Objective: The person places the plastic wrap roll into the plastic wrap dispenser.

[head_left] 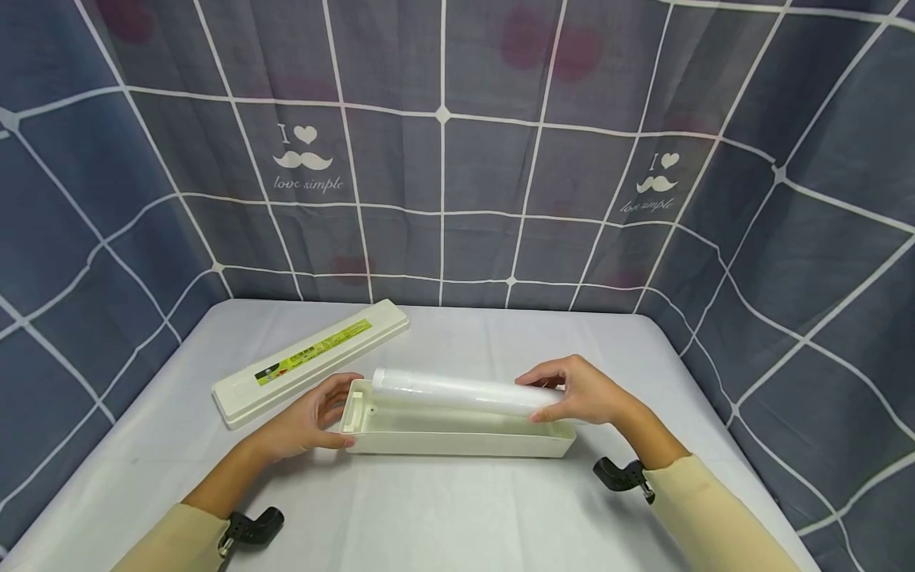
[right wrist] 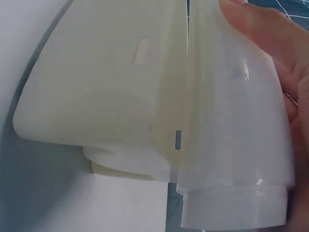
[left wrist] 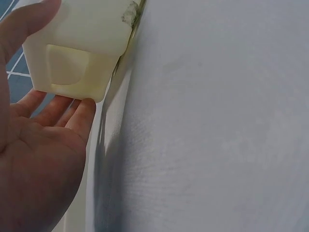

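Observation:
A long cream plastic box (head_left: 457, 443) without its cover lies across the middle of the table. At its left end my left hand (head_left: 314, 421) grips it, thumb at the front corner and fingers at the far side; the left wrist view shows the box's end wall (left wrist: 70, 67) between thumb and fingers. My right hand (head_left: 575, 389) holds the right end of a roll of plastic wrap (head_left: 450, 391), thumb in front and fingers behind. The roll overlaps the box's far side, its left end a little higher than its right. In the right wrist view the roll (right wrist: 236, 121) lies alongside the box.
A matching long lid (head_left: 314, 357) with a green and yellow label lies slanted on the white table (head_left: 457, 516), behind and left of the box. A dark grey curtain (head_left: 400, 159) with white lines hangs around the table's back and sides.

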Available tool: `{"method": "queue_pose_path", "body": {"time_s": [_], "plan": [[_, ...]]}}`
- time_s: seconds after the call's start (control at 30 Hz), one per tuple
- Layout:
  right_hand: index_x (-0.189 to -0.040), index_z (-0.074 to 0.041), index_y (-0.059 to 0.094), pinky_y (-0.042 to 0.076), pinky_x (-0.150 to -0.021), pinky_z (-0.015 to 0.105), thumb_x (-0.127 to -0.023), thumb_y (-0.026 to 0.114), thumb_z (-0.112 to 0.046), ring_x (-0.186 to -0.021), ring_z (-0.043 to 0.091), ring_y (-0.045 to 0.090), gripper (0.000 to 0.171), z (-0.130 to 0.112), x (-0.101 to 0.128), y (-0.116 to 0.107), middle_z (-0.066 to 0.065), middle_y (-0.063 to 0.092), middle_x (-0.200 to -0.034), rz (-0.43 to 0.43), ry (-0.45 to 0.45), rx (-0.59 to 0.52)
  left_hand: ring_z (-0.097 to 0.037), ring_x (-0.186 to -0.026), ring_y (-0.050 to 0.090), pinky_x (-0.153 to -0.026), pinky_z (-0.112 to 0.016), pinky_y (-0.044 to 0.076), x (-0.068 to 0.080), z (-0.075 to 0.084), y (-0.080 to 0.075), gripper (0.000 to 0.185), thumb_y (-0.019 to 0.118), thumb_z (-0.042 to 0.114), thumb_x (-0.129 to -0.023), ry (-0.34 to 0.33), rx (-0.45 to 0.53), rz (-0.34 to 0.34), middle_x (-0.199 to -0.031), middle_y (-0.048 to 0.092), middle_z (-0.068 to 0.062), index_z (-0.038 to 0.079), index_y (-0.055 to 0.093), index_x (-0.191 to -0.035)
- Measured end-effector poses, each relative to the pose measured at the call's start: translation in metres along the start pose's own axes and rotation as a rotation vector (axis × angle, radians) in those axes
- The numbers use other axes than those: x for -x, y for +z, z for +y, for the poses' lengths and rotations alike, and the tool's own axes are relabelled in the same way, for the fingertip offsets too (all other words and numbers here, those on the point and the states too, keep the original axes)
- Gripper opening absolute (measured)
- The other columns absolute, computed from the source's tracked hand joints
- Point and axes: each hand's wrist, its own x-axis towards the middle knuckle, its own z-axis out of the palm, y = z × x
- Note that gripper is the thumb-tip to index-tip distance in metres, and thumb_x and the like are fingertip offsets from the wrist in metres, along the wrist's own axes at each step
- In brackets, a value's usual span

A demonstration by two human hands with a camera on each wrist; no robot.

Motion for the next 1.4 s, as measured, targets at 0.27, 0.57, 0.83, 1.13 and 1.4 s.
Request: {"method": "queue_pose_path", "body": {"time_s": [0.27, 0.57, 0.83, 1.13, 1.4], "plan": [[-0.119, -0.019, 0.077, 0.057, -0.085, 0.024, -0.074, 0.093, -0.032, -0.095, 0.008, 0.07, 0.049, -0.002, -0.005, 0.003, -0.002, 0.077, -0.115, -0.022, -0.022, 0.0, -0.005, -0.135, 0.05, -0.111, -0.013, 0.043, 0.0, 0.0, 0.0, 0.094, 0.085, -0.007, -0.076, 0.0, -0.01, 0.005, -0.151, 0.042, -0.016, 0.002, 0.031, -0.153], [-0.119, -0.018, 0.078, 0.059, -0.086, 0.028, -0.076, 0.092, -0.027, -0.093, 0.013, 0.072, 0.046, -0.002, -0.013, 0.008, -0.001, 0.077, -0.112, -0.065, -0.07, -0.044, 0.0, -0.132, 0.051, -0.11, -0.013, 0.044, 0.0, 0.001, 0.002, 0.095, 0.083, -0.009, -0.076, -0.011, 0.004, 0.005, -0.15, 0.042, -0.019, -0.002, 0.028, -0.154], [-0.118, -0.021, 0.078, 0.061, -0.085, 0.031, -0.076, 0.093, -0.025, -0.093, 0.012, 0.073, 0.046, -0.003, -0.019, 0.013, -0.004, 0.077, -0.11, -0.104, -0.077, -0.074, 0.0, -0.133, 0.05, -0.109, -0.014, 0.045, 0.001, 0.001, 0.001, 0.096, 0.084, -0.008, -0.076, -0.022, 0.015, 0.0, -0.149, 0.044, -0.009, 0.0, 0.028, -0.154], [-0.118, -0.017, 0.078, 0.062, -0.083, 0.031, -0.075, 0.093, -0.024, -0.095, 0.011, 0.072, 0.046, -0.004, -0.026, 0.017, -0.003, 0.076, -0.111, -0.131, -0.118, -0.086, -0.001, -0.133, 0.051, -0.109, -0.013, 0.045, 0.0, 0.0, 0.001, 0.096, 0.084, -0.007, -0.077, -0.017, 0.015, -0.004, -0.151, 0.041, -0.016, -0.001, 0.028, -0.154], [-0.116, -0.014, 0.079, 0.063, -0.081, 0.031, -0.074, 0.093, -0.023, -0.091, 0.011, 0.074, 0.045, -0.005, -0.028, 0.019, 0.002, 0.078, -0.11, -0.121, -0.093, -0.09, 0.0, -0.133, 0.05, -0.11, -0.012, 0.043, 0.0, 0.0, 0.001, 0.096, 0.083, -0.009, -0.076, -0.017, 0.018, -0.004, -0.152, 0.037, -0.024, -0.002, 0.028, -0.154]]}}
